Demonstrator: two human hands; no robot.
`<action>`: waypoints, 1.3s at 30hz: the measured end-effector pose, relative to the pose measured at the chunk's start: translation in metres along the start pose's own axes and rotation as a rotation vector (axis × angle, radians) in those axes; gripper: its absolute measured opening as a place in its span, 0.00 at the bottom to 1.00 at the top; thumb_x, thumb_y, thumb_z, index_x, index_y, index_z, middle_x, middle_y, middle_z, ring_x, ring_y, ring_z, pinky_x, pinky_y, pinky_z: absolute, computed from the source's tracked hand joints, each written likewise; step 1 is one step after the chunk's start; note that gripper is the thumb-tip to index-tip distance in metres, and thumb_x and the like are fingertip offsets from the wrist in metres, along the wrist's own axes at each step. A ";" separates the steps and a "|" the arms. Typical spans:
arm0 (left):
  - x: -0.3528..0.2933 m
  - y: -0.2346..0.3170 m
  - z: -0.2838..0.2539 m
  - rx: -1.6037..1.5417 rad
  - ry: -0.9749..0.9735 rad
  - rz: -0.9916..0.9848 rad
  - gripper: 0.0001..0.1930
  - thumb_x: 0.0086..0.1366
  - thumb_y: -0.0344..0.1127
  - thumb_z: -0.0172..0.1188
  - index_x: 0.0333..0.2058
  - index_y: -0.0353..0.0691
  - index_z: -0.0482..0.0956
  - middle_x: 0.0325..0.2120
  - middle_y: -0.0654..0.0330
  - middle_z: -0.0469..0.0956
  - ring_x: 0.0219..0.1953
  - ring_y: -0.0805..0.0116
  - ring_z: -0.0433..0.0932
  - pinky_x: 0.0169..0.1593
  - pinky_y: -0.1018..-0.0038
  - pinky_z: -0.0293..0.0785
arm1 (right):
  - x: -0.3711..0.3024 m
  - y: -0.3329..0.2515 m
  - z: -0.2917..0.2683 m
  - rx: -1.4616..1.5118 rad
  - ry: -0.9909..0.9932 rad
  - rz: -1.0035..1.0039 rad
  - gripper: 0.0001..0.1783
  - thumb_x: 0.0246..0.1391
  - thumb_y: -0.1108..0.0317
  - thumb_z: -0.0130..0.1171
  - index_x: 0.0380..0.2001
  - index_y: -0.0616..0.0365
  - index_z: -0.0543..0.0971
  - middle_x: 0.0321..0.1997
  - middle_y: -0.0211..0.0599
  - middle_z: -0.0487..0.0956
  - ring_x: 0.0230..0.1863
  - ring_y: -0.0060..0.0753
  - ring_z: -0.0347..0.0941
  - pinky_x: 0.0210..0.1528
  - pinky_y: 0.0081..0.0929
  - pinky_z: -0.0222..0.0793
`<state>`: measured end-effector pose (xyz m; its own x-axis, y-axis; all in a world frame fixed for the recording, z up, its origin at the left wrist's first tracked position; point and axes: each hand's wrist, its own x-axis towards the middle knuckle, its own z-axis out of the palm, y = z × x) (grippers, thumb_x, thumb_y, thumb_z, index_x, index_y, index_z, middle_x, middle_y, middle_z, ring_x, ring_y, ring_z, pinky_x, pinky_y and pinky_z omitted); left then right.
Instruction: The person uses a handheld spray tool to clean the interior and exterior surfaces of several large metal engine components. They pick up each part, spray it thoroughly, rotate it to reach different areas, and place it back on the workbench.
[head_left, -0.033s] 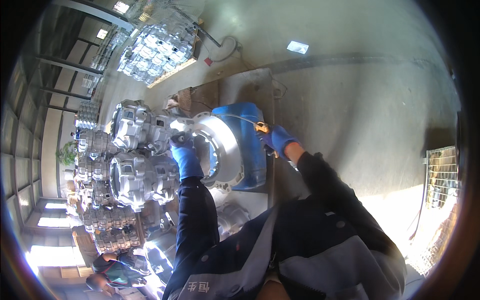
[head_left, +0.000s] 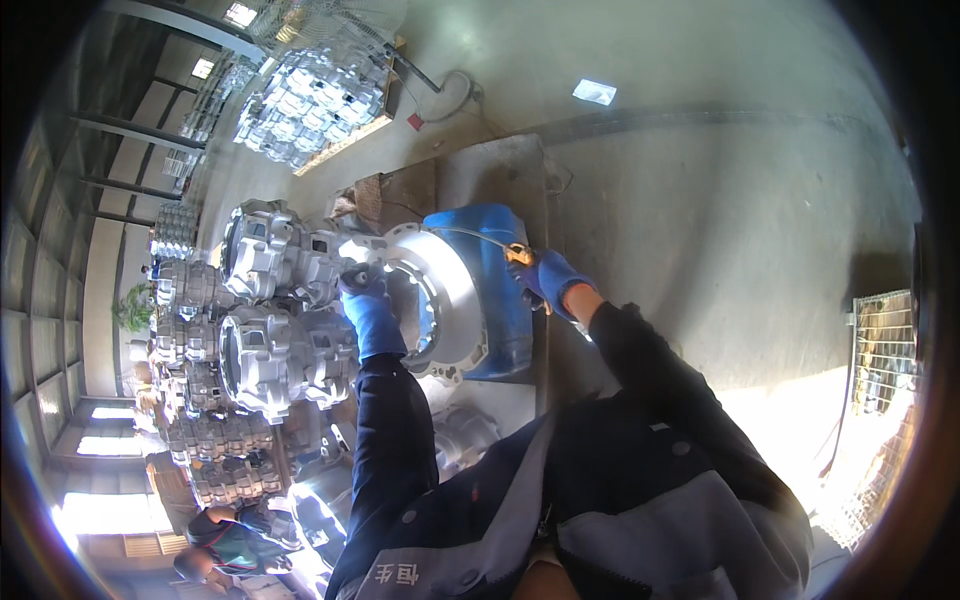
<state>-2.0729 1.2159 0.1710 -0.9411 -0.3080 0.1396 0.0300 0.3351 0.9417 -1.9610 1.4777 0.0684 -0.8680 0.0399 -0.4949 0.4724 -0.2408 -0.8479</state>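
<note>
A silver-grey metal casting with a wide round flange (head_left: pixel 458 290) rests against a blue plastic drum (head_left: pixel 507 300) on the bench. My left hand (head_left: pixel 368 300), in a blue glove, is closed at the casting's left side; its fingertips are partly lost in glare. My right hand (head_left: pixel 548 280), also gloved in blue, is closed around the orange-yellow handle of a hand tool (head_left: pixel 518 254). From that handle a long thin shaft runs left over the drum to the flange's upper rim. Whether the tip touches the metal is too small to tell.
Similar castings (head_left: pixel 262 350) stand close beside my left arm, with more in rows behind. A loaded pallet (head_left: pixel 310 105) is at the far left. The bench top (head_left: pixel 500 165) ends right of the drum. A wire cage (head_left: pixel 885 360) stands far right; another person (head_left: pixel 225 540) works lower left.
My right hand and the tool have shifted very slightly to the left. My left hand and the casting look the same.
</note>
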 end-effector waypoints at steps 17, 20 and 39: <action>0.037 -0.054 -0.020 -0.324 -0.098 0.153 0.15 0.56 0.20 0.70 0.36 0.45 0.74 0.28 0.69 0.75 0.29 0.78 0.73 0.32 0.79 0.73 | 0.008 0.023 -0.016 0.063 -0.029 0.159 0.14 0.60 0.59 0.62 0.35 0.60 0.79 0.20 0.36 0.75 0.16 0.28 0.70 0.18 0.31 0.69; 0.033 -0.043 -0.012 -0.237 -0.039 0.047 0.15 0.56 0.20 0.69 0.36 0.45 0.74 0.28 0.68 0.75 0.29 0.77 0.74 0.32 0.79 0.73 | 0.015 0.036 -0.010 0.018 0.020 0.147 0.15 0.59 0.59 0.64 0.33 0.61 0.79 0.19 0.36 0.75 0.15 0.29 0.69 0.19 0.32 0.68; 0.026 -0.038 -0.016 -0.293 -0.068 0.098 0.15 0.55 0.21 0.71 0.35 0.44 0.75 0.29 0.68 0.75 0.30 0.78 0.71 0.34 0.79 0.73 | -0.001 0.020 -0.006 -0.033 -0.013 0.155 0.13 0.60 0.60 0.63 0.35 0.61 0.79 0.19 0.37 0.76 0.16 0.29 0.72 0.18 0.31 0.68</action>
<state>-2.0930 1.1813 0.1439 -0.9489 -0.2238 0.2224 0.2079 0.0863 0.9743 -1.9498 1.4789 0.0509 -0.7861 -0.0080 -0.6180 0.6054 -0.2114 -0.7673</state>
